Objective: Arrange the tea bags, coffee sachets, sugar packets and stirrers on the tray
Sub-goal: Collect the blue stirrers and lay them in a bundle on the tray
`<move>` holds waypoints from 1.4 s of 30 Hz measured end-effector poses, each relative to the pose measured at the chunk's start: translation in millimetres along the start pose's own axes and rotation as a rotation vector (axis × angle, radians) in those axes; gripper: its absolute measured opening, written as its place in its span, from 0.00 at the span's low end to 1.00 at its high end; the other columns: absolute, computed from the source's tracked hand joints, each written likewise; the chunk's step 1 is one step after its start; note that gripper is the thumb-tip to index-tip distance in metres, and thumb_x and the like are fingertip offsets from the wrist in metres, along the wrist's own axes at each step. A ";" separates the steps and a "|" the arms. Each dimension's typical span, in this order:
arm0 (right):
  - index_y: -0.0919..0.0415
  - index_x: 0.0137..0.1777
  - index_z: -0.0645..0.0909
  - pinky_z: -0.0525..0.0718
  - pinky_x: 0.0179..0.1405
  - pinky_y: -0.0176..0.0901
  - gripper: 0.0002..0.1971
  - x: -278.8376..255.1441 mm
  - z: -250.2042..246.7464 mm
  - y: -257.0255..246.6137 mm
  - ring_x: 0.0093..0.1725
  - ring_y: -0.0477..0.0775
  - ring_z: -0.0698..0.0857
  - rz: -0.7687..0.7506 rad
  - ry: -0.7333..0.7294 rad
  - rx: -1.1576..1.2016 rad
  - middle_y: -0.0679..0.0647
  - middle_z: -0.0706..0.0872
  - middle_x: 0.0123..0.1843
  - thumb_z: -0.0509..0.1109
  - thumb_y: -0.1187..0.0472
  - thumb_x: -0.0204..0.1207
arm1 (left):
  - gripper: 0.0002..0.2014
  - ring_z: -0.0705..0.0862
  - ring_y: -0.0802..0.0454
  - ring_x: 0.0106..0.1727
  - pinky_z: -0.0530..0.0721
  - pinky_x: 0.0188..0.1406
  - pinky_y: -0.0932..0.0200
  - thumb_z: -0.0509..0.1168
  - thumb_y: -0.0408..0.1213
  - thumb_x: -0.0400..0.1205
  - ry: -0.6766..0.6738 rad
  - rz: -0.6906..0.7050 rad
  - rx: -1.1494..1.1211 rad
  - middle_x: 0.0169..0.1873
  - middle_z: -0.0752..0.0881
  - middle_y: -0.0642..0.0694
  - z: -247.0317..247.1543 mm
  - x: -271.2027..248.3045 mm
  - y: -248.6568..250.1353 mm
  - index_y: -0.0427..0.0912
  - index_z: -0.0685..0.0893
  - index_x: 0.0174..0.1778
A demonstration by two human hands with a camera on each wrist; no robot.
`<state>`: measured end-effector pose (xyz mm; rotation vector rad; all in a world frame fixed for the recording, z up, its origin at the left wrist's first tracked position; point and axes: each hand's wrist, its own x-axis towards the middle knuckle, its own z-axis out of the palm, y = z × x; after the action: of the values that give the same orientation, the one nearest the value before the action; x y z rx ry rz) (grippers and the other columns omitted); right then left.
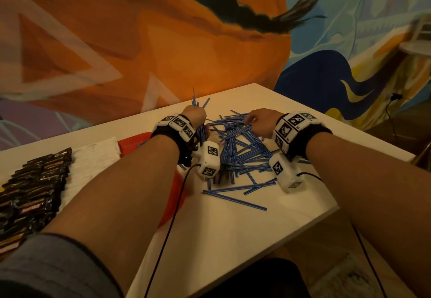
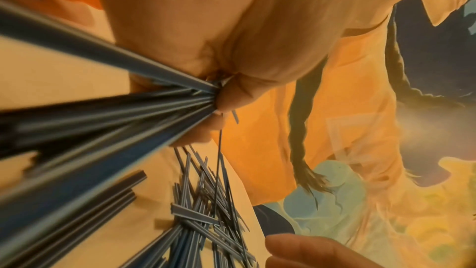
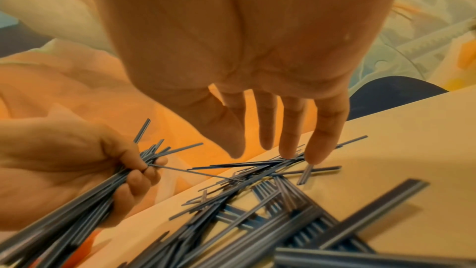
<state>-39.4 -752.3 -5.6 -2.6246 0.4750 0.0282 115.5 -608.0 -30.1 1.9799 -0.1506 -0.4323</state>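
Many loose stirrers (image 1: 240, 151), perhaps sachets (image 1: 35, 181) left.

I see thin blue stirrers with pale lengthwise stripes (image 1: 242, 151) heaped beneath my hands on the plain white tabletop (image 1: 233, 223). Left of my left hand (image 1: 194, 116) sits a bright red plastic tray (image 1: 133, 145), then white paper packets (image 1: 93, 155), then glossy black sachets with gold and red print (image 1: 35, 186). My wristbands carry black-and-white square-patterned marker blocks (image 1: 285, 131).
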 end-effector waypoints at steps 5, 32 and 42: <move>0.54 0.69 0.78 0.82 0.57 0.50 0.21 3.1 4.8 -12.7 0.64 0.57 0.80 -0.063 -0.037 0.034 0.56 0.77 0.75 0.64 0.71 0.79 | 0.11 0.63 0.50 0.26 0.62 0.26 0.59 0.48 0.29 0.90 0.074 0.003 -0.348 0.30 0.66 0.46 -5.9 -36.1 12.9 0.35 0.76 0.53; 0.59 0.48 0.85 0.85 0.60 0.56 0.19 14.3 -54.2 -126.2 0.51 0.55 0.89 -0.376 0.406 0.368 0.55 0.90 0.47 0.53 0.55 0.89 | 0.17 0.54 0.53 0.20 0.58 0.18 0.68 0.58 0.38 0.87 -0.250 0.328 -0.458 0.23 0.58 0.49 -9.6 -103.0 34.1 0.44 0.66 0.32; 0.53 0.76 0.70 0.81 0.66 0.60 0.20 -13.2 -17.4 -112.9 0.68 0.58 0.78 -0.266 0.050 0.849 0.58 0.78 0.70 0.60 0.61 0.85 | 0.25 0.58 0.55 0.16 0.57 0.18 0.65 0.58 0.50 0.90 -0.106 0.400 -0.659 0.18 0.61 0.53 -38.5 -108.2 44.2 0.48 0.66 0.26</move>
<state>-14.9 -662.1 61.6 -1.8277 0.0998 -0.2667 33.2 -562.7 49.3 1.2415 -0.4070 -0.2752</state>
